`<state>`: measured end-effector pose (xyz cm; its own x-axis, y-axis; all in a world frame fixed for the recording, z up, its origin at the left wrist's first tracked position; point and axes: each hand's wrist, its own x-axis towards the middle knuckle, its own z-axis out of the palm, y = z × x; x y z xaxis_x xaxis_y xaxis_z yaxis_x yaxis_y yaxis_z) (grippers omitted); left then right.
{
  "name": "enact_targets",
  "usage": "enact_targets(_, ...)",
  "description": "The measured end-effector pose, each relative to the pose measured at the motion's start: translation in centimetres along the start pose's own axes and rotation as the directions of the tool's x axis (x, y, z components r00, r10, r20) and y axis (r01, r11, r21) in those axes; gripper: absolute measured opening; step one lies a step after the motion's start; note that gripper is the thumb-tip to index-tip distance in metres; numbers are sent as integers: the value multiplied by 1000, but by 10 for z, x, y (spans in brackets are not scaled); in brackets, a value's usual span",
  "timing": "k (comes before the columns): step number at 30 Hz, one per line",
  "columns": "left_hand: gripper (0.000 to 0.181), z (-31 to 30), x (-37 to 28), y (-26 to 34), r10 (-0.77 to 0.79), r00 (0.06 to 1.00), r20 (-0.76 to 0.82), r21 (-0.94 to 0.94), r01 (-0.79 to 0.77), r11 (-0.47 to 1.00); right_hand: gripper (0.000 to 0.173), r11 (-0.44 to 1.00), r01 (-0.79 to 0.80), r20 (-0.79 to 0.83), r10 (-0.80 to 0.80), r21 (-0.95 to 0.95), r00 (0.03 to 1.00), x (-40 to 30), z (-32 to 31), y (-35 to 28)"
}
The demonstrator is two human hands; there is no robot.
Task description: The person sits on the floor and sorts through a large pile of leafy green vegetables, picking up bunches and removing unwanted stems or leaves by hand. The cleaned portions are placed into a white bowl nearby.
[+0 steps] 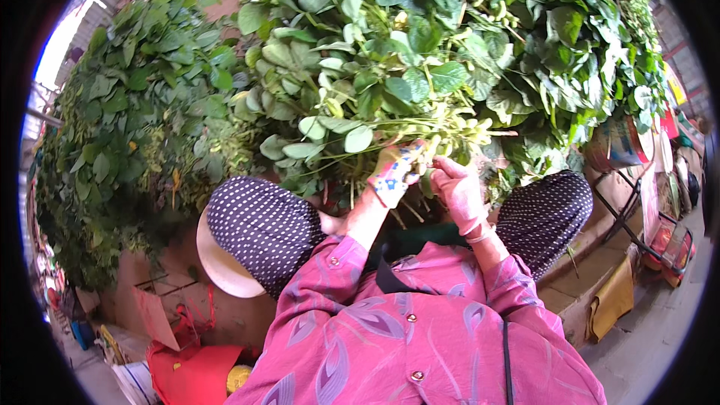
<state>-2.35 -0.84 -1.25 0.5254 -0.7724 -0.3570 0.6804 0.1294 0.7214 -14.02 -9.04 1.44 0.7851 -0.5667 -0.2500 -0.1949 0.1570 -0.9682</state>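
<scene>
My left hand (pixel 395 173), in a pale glove with a blue and pink pattern, is closed around the stems of a leafy bean plant with green pods (pixel 461 130). Its leafy end points to the left. Close beside it on the right, my right hand (pixel 460 188), in a pink glove, has its fingers bent at the pods near the stem; whether a pod is pinched between them is hard to tell. A large heap of leafy bean plants (pixel 360 62) lies right in front of both hands, and bare stems stick out below them.
Another tall heap of plants (pixel 135 107) stands at the left. A printed bucket (pixel 619 143) and a folding metal frame (pixel 621 208) are at the right. A yellow-brown folded sheet (pixel 611 299) lies on a ledge. Red bags (pixel 197 374) and a white bucket (pixel 135 382) are at the lower left.
</scene>
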Motion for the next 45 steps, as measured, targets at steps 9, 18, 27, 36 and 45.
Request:
enact_targets(9, 10, 4, 6, -19, -119, 962, -247, -233, 60, 971, 15, 732, 244, -100, -392, -637, 914, 7, -6, -28)
enact_targets(18, 13, -6, 9, -29, -2, 994, -112, 10, 3, 1000, 13, 642, 283, -71, -468, -712, 881, 6, 5, -56)
enact_targets(27, 60, -3, -1, -23, -12, 995, -95, 104, 22, 994, 32, 612, 256, 186, -177, -749, 966, 59, -14, -20)
enact_targets(36, 38, -7, 1, -16, -45, 999, -2, 155, 45, 987, 32, 830, 200, 280, -56, -521, 958, 57, -32, -51)
enact_targets(45, 31, 3, -20, 24, -46, 999, 22, 359, 35, 933, 19, 881, 220, 238, -127, -419, 963, 60, -23, -45)
